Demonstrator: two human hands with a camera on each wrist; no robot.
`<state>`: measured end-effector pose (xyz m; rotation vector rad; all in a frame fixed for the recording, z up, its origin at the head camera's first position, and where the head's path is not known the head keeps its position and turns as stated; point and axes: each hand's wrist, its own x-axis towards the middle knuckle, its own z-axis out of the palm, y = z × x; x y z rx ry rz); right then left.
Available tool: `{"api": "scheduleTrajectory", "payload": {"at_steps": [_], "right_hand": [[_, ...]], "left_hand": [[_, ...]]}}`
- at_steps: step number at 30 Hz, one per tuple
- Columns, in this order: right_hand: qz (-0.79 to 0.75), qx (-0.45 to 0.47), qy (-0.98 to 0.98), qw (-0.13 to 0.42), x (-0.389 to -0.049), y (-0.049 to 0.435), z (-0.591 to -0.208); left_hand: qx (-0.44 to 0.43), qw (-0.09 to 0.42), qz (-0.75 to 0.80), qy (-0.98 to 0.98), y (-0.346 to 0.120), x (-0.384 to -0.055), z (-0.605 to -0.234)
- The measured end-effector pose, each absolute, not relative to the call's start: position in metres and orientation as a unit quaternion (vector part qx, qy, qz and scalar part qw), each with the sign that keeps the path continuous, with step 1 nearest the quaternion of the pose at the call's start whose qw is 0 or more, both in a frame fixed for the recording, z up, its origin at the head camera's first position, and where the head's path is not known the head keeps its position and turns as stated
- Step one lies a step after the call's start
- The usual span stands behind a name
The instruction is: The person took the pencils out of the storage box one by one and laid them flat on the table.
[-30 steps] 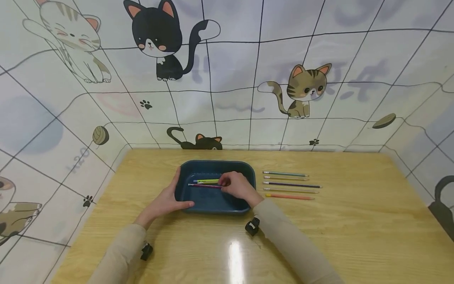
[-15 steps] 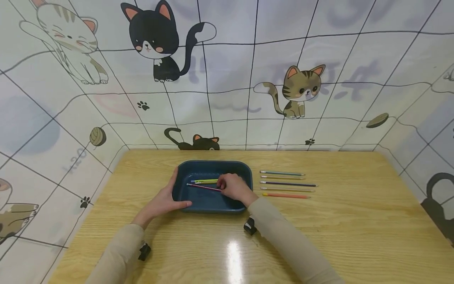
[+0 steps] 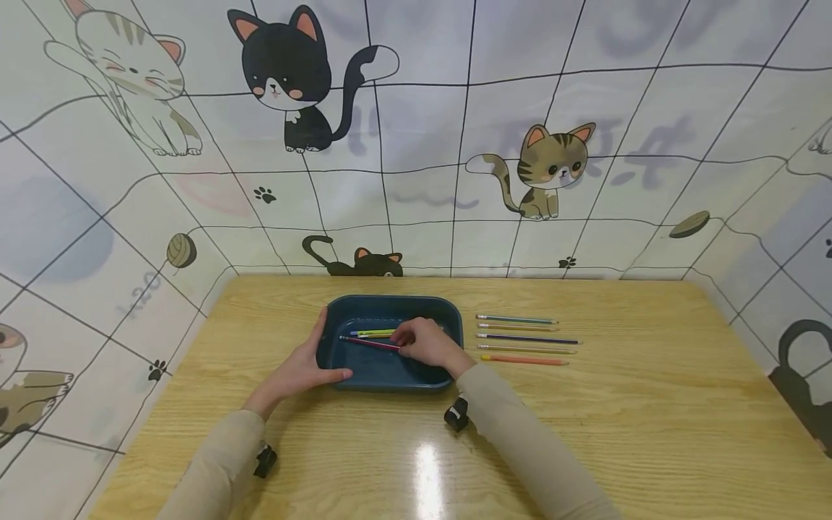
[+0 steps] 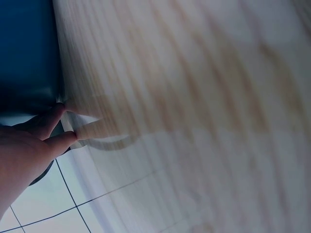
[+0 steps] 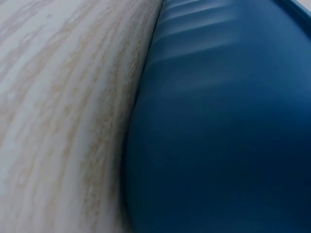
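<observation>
A dark blue tray [image 3: 396, 385] stands on the wooden table, with a few yellow-green pencils [image 3: 375, 333] lying inside it. My left hand [image 3: 300, 368] holds the tray's left end, thumb over the front corner of the rim and fingers along the outer side. The left wrist view shows fingertips [image 4: 59, 108] low against the tray's outer wall. Reaching into the tray from the right, my right hand [image 3: 425, 341] pinches a dark pink pencil [image 3: 370, 343] near its right end. That pencil slants across the tray in front of the yellow-green ones.
Right of the tray, several pencils lie in a row: a teal one [image 3: 516, 319], a dark one [image 3: 528, 338], an orange one [image 3: 525, 360] and natural-wood ones [image 3: 526, 349]. A cat-print curtain [image 3: 429, 180] rises behind the table [image 3: 650, 404].
The dark pink pencil has tilted, its right end coming nearer the front, and shifted slightly left with my right hand. My left hand keeps its place on the tray.
</observation>
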<state>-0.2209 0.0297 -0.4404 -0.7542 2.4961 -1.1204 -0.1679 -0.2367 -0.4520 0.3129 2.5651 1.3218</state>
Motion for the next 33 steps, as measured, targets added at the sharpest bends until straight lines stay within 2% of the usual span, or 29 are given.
{"api": "scheduleTrajectory", "payload": {"at_steps": [20,33], "right_hand": [[-0.433,-0.285,0.844,0.140,-0.221,0.040,-0.431],[-0.435,-0.338,0.829,0.093,-0.212,0.064,-0.408]], "left_hand": [[0.109,0.121,0.444,0.881,-0.234,-0.171,-0.452],[0.109,0.114,0.450,0.879,-0.234,-0.168,-0.451]]}}
